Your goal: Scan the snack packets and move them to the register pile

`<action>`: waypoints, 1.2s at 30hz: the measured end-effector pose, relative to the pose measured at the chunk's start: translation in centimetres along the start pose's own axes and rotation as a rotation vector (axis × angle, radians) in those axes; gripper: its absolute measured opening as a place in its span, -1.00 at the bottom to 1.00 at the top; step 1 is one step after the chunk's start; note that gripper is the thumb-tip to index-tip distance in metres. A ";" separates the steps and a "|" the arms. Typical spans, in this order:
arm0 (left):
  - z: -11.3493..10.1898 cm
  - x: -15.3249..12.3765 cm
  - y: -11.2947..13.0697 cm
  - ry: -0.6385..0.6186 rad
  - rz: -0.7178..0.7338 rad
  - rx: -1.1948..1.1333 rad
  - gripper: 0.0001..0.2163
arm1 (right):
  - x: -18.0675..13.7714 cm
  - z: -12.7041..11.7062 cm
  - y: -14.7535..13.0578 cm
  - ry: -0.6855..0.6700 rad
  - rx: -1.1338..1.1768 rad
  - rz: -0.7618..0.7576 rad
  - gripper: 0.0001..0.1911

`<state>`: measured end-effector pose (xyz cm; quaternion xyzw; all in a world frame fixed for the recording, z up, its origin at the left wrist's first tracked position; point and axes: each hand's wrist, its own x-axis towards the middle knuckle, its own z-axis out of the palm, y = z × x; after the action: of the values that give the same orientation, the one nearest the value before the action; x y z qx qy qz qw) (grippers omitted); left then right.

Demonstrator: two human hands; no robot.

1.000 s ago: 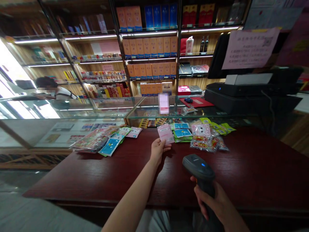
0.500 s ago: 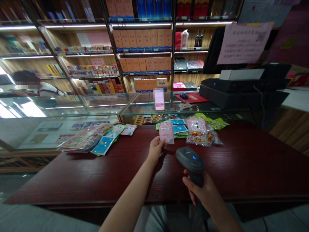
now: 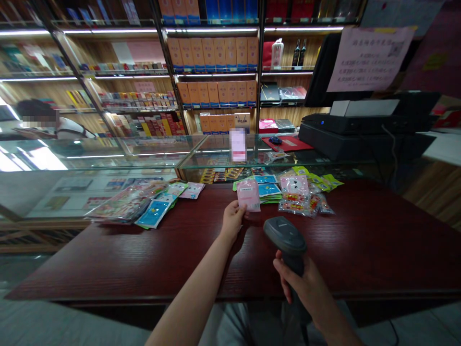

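Observation:
Between the fingers of my left hand [image 3: 233, 217] is a small pink packet [image 3: 248, 196], held up with a barcode label on the side facing me. My right hand [image 3: 300, 278] is wrapped round the handle of a dark barcode scanner [image 3: 285, 235], whose head points forward and left toward the packet, apart from it. Behind the pink packet lie blue and green packets [image 3: 269, 190] in a stack. To their right is a heap of clear-wrapped snack packets [image 3: 297, 204], with another pink packet [image 3: 294, 184] on it and yellow-green packets [image 3: 322, 181] behind.
On the dark red table [image 3: 144, 262], a pile of flat packages [image 3: 124, 202] and blue packets [image 3: 154, 213] lies at the left. A glass display counter [image 3: 212, 163] borders the far edge. A monitor [image 3: 319, 72] and black till [image 3: 363, 137] stand back right. A person [image 3: 68, 129] is far left.
The blue light on the scanner's top has gone out. Both hands keep nearly the same place, and the view has shifted slightly.

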<state>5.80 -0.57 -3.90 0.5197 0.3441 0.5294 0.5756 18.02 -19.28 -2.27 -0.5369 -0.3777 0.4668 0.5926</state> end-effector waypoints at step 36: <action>13.0 10.6 1.7 -0.019 0.493 0.942 -0.80 | 2.1 -7.2 1.3 -0.104 0.483 0.117 -0.52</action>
<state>19.81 6.50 2.31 0.7922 0.4070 0.4322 0.1413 25.26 -19.37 -4.67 -0.3760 -0.2537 0.6039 0.6554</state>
